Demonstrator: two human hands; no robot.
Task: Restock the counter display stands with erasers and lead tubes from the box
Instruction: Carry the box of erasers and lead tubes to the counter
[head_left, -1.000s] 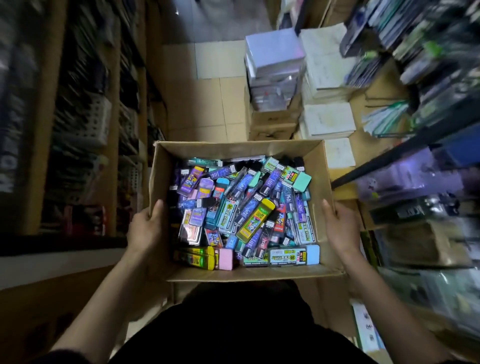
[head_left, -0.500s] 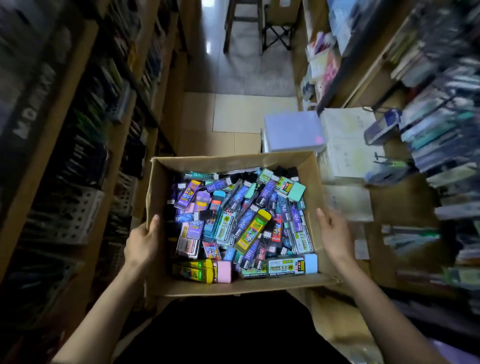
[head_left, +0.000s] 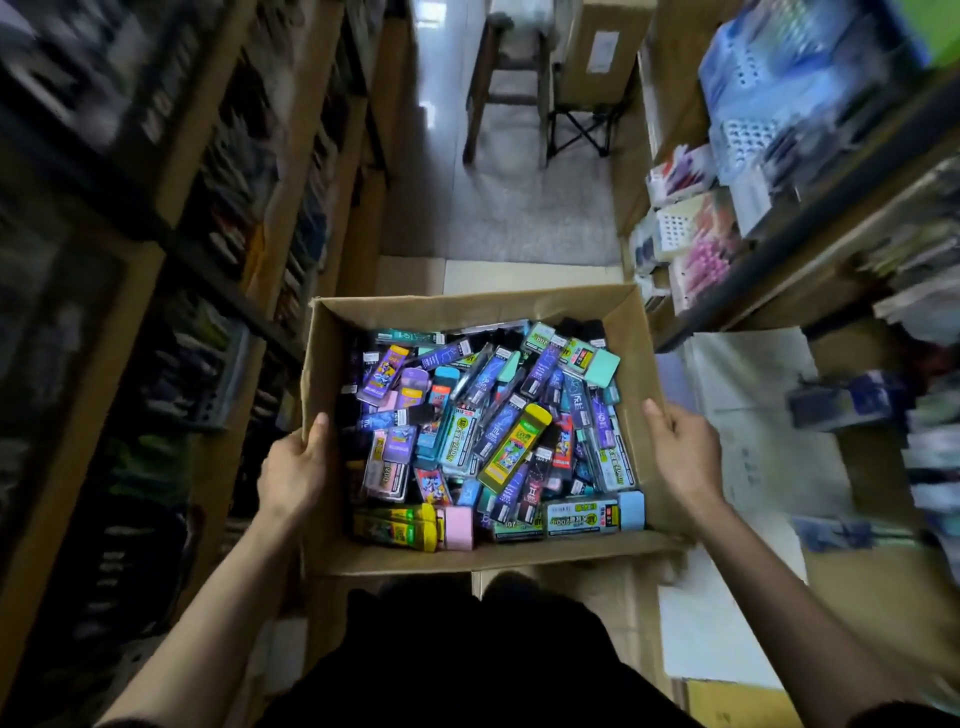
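**Carrying stage, viewed from above.** Nearest to you, both forearms are reaching forward to the cardboard box (head_left: 467, 558), which you are holding in front of your body, above the aisle floor.

- **Left hand:** Your left hand (head_left: 293, 467) is gripping the box's left wall. The thumb is hooking over the rim to the inside, and the fingers are hidden on the outer face.
- **Right hand:** Your right hand (head_left: 680, 457) is clasping the box's right wall likewise. The thumb is lying along the rim, and the fingers are out of sight beyond it.
- **Contents:** Inside the box, lead tubes (head_left: 514, 447) and erasers (head_left: 460, 527) are lying loose in a mixed heap that is covering its floor.
- **Surroundings:** Stocked shelving (head_left: 208, 234), blurred, is flanking the box on both sides. Beyond the box's far wall, the tiled floor (head_left: 519, 218) is running on to a wooden stool (head_left: 506, 78) and a folding seat (head_left: 579, 130) bearing a carton (head_left: 605, 47).

**Judged step:** You are transporting the stock, and nothing appears to be taken out yet. No counter display stand is identifiable here.

**Next move:** It is calling for a level, two-handed set-down beside the stands. Letting go with either hand early would likely be tipping the loose contents.
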